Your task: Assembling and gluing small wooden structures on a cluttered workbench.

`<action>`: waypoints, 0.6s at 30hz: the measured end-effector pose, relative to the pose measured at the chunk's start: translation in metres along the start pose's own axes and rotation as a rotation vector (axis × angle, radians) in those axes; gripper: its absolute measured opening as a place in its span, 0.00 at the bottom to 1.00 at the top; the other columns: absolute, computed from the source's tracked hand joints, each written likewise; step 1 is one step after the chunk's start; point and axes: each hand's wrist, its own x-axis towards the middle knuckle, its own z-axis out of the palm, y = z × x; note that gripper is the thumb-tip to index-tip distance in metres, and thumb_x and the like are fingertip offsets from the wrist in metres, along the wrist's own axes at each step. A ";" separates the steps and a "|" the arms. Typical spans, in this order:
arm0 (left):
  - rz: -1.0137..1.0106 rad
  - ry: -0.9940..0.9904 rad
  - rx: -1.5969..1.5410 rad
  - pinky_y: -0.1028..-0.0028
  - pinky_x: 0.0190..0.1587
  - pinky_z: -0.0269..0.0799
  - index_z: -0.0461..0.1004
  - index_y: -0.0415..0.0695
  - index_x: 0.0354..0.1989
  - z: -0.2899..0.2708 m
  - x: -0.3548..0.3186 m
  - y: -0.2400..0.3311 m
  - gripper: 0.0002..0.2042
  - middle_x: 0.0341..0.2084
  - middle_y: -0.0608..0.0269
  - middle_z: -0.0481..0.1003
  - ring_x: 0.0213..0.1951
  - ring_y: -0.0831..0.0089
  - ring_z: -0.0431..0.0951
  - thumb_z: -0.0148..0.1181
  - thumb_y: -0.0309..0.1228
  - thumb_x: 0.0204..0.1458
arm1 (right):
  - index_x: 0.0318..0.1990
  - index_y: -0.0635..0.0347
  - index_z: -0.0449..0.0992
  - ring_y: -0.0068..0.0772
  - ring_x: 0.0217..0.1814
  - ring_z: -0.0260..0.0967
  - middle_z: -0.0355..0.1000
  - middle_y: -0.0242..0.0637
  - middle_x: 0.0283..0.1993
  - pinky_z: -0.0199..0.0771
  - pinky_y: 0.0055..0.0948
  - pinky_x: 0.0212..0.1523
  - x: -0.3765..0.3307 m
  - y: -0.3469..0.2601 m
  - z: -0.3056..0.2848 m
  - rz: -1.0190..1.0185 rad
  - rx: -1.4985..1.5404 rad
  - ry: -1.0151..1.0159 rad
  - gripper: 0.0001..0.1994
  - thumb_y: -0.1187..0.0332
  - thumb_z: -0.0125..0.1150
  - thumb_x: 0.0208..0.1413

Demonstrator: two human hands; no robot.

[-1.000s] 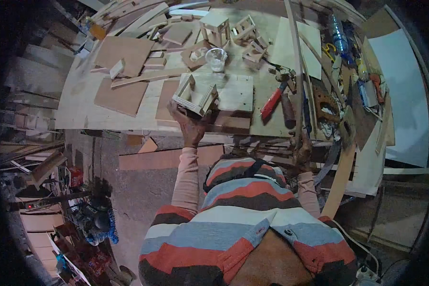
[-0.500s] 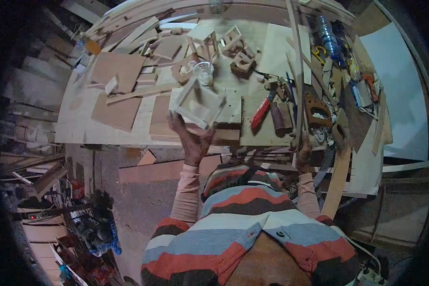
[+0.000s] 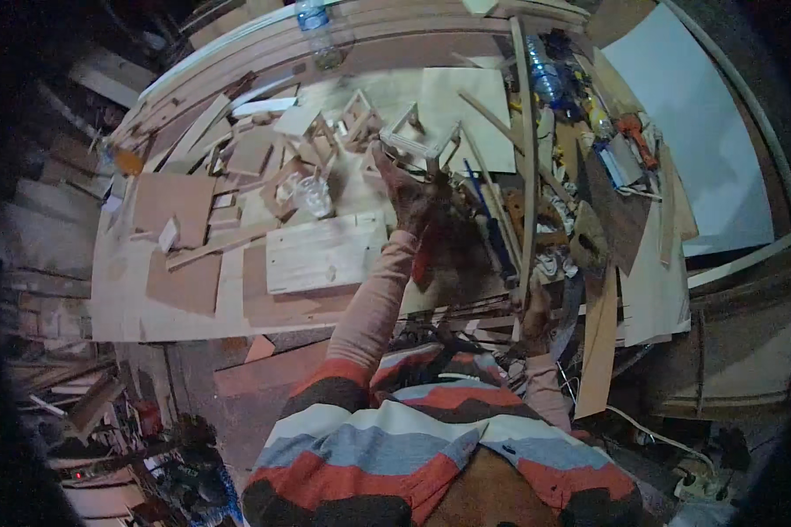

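Note:
My left hand (image 3: 410, 195) reaches over the workbench, its fingers closed on the near edge of a small wooden frame (image 3: 406, 145). The frame is lifted and tilted, with open corners toward the far side. At the bench's front edge, my right hand (image 3: 537, 314) grips the lower end of a long thin wooden strip (image 3: 528, 158), which runs away from me across the bench. Left of my left arm lies a pale wooden block (image 3: 325, 253), with a clear plastic cup (image 3: 313, 197) just beyond it. Dark shadow hides much of the bench under my left hand.
Several small wooden assemblies and offcuts (image 3: 253, 151) crowd the far left, beside brown board pieces (image 3: 174, 204). On the right stand a clear bottle (image 3: 545, 81), a handsaw (image 3: 523, 215) and an orange-handled tool (image 3: 633, 136). Another bottle (image 3: 316, 31) is at the back.
My left hand has carried the wooden frame right and away from me, off the pale block. My right hand keeps hold of the strip. The whole view has shifted.

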 end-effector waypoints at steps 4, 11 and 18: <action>-0.072 -0.010 0.317 0.59 0.72 0.48 0.40 0.32 0.71 0.050 0.007 -0.051 0.60 0.67 0.35 0.51 0.70 0.44 0.51 0.74 0.52 0.37 | 0.32 0.58 0.73 0.24 0.21 0.65 0.67 0.30 0.22 0.68 0.27 0.27 -0.014 0.006 -0.011 -0.318 -0.452 0.066 0.22 0.48 0.49 0.67; -0.185 -0.042 0.058 0.59 0.73 0.45 0.41 0.30 0.70 0.097 0.023 -0.127 0.61 0.67 0.33 0.50 0.70 0.41 0.49 0.74 0.52 0.35 | 0.33 0.56 0.73 0.23 0.24 0.65 0.67 0.30 0.24 0.67 0.25 0.27 -0.029 0.000 -0.026 -0.096 -0.343 0.072 0.21 0.49 0.46 0.69; -0.256 -0.197 -0.138 0.59 0.73 0.45 0.39 0.28 0.70 0.135 0.089 -0.185 0.63 0.68 0.32 0.47 0.70 0.41 0.48 0.74 0.51 0.33 | 0.31 0.55 0.73 0.18 0.21 0.61 0.67 0.25 0.22 0.59 0.22 0.22 -0.034 -0.017 -0.035 -0.068 -0.155 -0.063 0.20 0.51 0.46 0.69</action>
